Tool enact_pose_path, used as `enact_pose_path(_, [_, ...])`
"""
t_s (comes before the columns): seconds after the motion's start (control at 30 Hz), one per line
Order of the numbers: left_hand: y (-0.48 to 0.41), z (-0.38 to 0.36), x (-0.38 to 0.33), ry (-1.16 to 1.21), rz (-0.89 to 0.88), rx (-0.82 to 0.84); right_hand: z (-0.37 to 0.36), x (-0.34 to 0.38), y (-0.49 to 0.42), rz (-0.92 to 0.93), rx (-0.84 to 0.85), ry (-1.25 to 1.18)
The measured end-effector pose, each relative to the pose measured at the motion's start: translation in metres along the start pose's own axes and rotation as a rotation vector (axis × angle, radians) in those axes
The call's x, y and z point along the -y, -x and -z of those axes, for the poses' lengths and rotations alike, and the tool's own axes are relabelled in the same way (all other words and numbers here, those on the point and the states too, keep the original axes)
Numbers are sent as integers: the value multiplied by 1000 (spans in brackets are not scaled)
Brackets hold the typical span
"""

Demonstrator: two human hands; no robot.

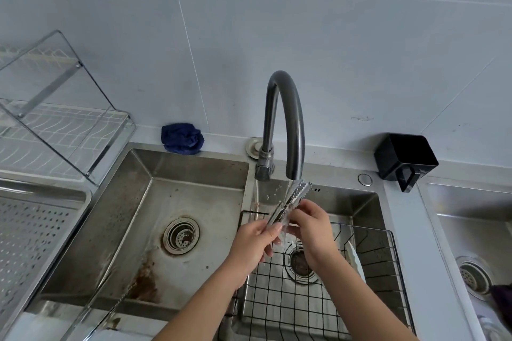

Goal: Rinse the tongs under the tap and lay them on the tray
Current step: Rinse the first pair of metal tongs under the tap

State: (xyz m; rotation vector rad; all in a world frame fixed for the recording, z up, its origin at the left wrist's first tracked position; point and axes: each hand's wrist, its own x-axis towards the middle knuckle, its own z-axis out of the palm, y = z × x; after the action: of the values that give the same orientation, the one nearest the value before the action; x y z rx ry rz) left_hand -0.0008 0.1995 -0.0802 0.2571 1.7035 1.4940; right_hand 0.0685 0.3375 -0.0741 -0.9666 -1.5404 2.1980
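we clasp the tongs point(291, 203) in both hands, left hand point(256, 241) nearer the perforated tray point(33, 232); serrated tips slant up-right beyond our fingers, under the tap point(285, 124).

A home kitchen — steel sink point(194, 174), tap point(282, 119), dish rack point(63, 124), tiled wall point(332, 36).

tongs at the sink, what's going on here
A person is rinsing metal tongs under the running tap. The left hand and right hand both grip them, toothed tips up in the stream, over the wire basket. The perforated tray sits to the far left; they have not been laid there yet.
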Motion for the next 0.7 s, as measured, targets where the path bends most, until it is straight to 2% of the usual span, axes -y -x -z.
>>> enact_pose_path(0.1, [3,-2,1,39,31,-31,-2,-2,-3,-18,-42,92])
enact_pose_path(0.3, [4,2,3,20,11,-124,-17,6,-14,5,40,317])
enact_pose_path(0.43, [5,6,1,-22,-65,-166,-25,9,-19,-6,14,246])
enact_pose_path(0.57, [5,8,1,-71,-85,-168,-24,7,-16,-104,-54,202])
enact_pose_path(0.63, [6,9,1,-15,-38,-156,-19,5,-12,-138,-18,126])
enact_pose_path(0.7, [3,11,1,53,53,-134,-13,5,-5,-133,87,-33])
